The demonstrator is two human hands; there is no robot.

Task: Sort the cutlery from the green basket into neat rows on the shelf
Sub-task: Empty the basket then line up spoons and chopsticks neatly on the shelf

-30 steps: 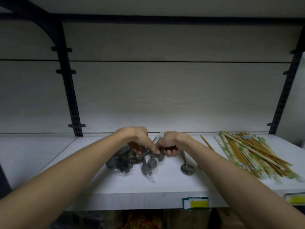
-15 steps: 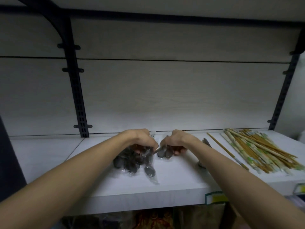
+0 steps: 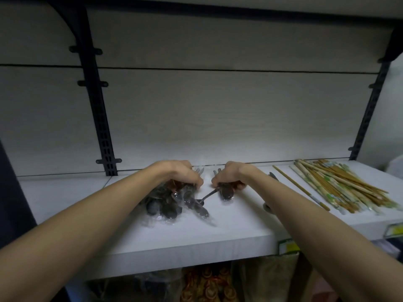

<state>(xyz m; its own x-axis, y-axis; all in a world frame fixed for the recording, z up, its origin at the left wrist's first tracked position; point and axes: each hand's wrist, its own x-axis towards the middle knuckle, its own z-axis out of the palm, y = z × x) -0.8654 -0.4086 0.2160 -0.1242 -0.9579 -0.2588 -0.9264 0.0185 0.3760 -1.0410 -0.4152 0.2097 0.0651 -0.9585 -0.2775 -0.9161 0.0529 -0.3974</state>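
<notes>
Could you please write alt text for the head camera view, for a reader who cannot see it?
Two bare hands work on a white shelf: the left hand grips a pile of plastic-wrapped spoons, the right hand a smaller bunch. A heap of chopsticks lies at the right.
</notes>
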